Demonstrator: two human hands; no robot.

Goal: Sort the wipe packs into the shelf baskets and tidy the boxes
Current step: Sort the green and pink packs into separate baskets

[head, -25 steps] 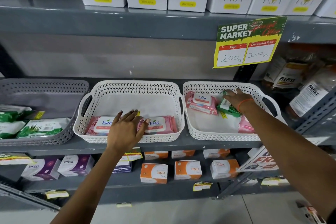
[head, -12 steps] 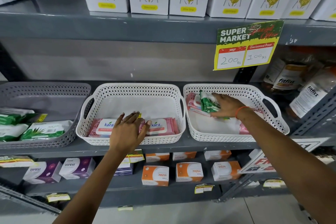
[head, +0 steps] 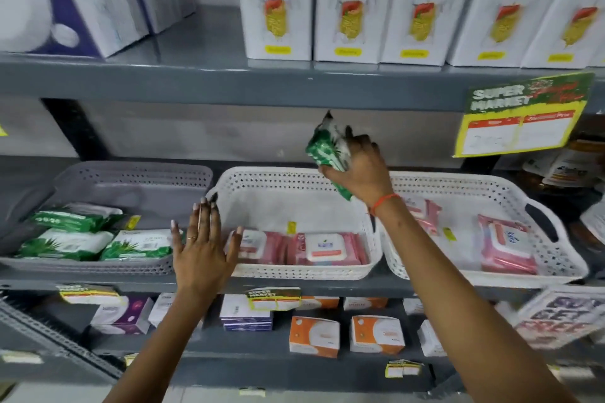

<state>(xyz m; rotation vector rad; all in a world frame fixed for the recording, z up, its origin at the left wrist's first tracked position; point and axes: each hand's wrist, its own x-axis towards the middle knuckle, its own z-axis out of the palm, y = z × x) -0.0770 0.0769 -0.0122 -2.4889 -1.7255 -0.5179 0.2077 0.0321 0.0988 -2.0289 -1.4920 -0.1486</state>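
My right hand (head: 360, 167) grips a green wipe pack (head: 322, 150) in the air above the back of the middle white basket (head: 294, 271). Pink wipe packs (head: 324, 249) lie along that basket's front. My left hand (head: 203, 252) hovers flat with spread fingers at the gap between the grey basket (head: 131, 173) and the middle basket, holding nothing. Several green wipe packs (head: 68, 240) lie in the grey basket. The right white basket (head: 465, 183) holds pink wipe packs (head: 505, 249).
White boxes (head: 353, 3) with a stomach picture line the top shelf. A yellow-green price sign (head: 520, 114) hangs from that shelf's edge at the right. Small orange boxes (head: 314, 335) and purple boxes (head: 121, 314) stand on the lower shelf. Bottles (head: 563, 167) sit at the far right.
My right hand has lifted the green wipe pack out of the right basket and carried it left and up. My left hand has come off the pink packs and shifted left.
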